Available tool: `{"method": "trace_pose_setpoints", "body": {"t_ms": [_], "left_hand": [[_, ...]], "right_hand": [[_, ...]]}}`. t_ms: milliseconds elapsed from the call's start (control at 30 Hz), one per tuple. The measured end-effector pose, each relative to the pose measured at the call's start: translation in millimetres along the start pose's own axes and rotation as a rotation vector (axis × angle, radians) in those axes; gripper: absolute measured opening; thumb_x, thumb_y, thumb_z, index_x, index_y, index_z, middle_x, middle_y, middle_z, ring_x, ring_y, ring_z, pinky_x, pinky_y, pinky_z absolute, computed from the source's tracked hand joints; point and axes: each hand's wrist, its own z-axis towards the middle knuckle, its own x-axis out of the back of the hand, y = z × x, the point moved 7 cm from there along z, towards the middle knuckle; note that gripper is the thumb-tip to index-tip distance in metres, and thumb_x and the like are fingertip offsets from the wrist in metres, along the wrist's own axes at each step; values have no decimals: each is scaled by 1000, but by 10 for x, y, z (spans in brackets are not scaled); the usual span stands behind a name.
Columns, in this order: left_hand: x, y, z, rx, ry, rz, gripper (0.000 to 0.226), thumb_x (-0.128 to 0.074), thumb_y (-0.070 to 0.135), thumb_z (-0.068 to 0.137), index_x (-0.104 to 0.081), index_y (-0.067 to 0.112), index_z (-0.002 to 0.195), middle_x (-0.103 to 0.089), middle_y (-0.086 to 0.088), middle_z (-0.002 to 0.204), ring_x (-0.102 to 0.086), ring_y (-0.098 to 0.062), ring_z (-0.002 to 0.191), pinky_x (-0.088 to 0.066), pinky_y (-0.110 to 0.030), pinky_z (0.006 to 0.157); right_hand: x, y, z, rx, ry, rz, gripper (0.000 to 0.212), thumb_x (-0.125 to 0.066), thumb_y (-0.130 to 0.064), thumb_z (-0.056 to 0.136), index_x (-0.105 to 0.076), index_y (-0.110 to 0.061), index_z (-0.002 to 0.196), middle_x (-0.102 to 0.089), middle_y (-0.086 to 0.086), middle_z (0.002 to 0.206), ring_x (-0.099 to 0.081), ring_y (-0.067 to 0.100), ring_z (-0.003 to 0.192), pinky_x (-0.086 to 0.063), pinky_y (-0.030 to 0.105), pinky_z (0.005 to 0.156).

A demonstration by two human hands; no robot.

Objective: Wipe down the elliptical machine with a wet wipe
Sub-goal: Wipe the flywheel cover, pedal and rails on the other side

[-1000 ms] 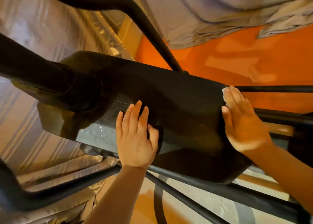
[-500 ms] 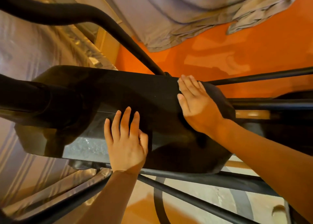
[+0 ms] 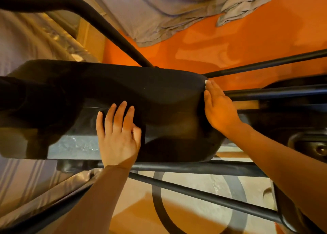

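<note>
Gleaming black elliptical housing (image 3: 141, 85), flat right hand (image 3: 219, 108) pressing seemingly white wipe (image 3: 206, 82).

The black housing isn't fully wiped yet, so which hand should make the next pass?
Right. The right hand presses the wet wipe flat against the black housing; the left hand rests bare on it, bracing.

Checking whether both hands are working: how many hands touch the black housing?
2: left hand flat on the housing front; right hand pressing the wet wipe against its right end.
</note>
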Motion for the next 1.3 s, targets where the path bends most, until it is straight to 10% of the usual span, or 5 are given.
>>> {"method": "trace_pose_setpoints", "body": {"t_ms": [300, 467, 600, 800, 1300], "left_hand": [[33, 4, -7, 16, 38, -32, 39, -42, 19, 97, -63, 5, 128, -58, -14, 137, -48, -33, 132, -26, -51, 117], [11, 18, 13, -3, 50, 11, 35, -46, 15, 97, -62, 4, 125, -60, -15, 134, -52, -34, 127, -33, -53, 112], [91, 340, 13, 36, 0, -111, 35, -48, 14, 96, -59, 0, 127, -58, -18, 135, -55, -34, 123, -37, -50, 109], [113, 1376, -532, -12, -124, -288, 40, -45, 24, 97, -59, 4, 129, -58, -16, 135, -55, -33, 124, -37, -50, 111], [403, 3174, -1488, 32, -322, -351, 43, -39, 28, 97, -64, 6, 125, -63, -14, 129, -56, -31, 124, -24, -44, 115]], "right_hand": [[-250, -367, -334, 681, -34, -211, 46, -40, -7, 95, -47, 4, 139, -43, 22, 146, -36, 36, 137, -21, 34, 117], [-69, -351, -212, 526, -226, -33, 49, -58, -4, 94, -42, 12, 137, -44, 28, 143, -43, 32, 136, -36, 22, 111], [170, -292, -103, 335, -278, 502, 64, -94, -38, 48, -63, -2, 92, -68, 7, 85, -60, 16, 80, -42, 20, 62], [310, -404, -381, 781, -120, -181, 32, -53, -18, 91, -73, 5, 97, -69, 24, 99, -65, 40, 94, -51, 42, 87], [1380, 801, -1476, 781, -268, -418, 28, -51, -22, 92, -75, -10, 98, -68, 7, 99, -64, 25, 93, -44, 28, 82]]}}
